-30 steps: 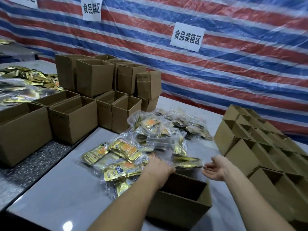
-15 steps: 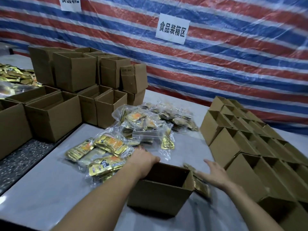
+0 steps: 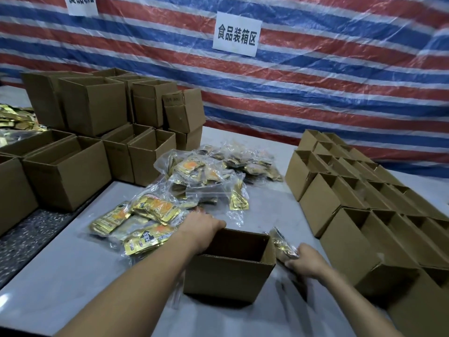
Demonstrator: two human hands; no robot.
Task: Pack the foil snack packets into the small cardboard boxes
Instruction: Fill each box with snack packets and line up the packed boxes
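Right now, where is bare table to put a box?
Bare grey tabletop near left, this side of the gold foil packet pile, beside the open brown cardboard box. A narrower strip separates pile from the crowded right-hand box rows.

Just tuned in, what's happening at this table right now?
A person is packing snacks. The left hand holds the far rim of an open brown cardboard box on the grey table. The right hand grips a few gold foil snack packets just outside the box's right wall, not yet inside.
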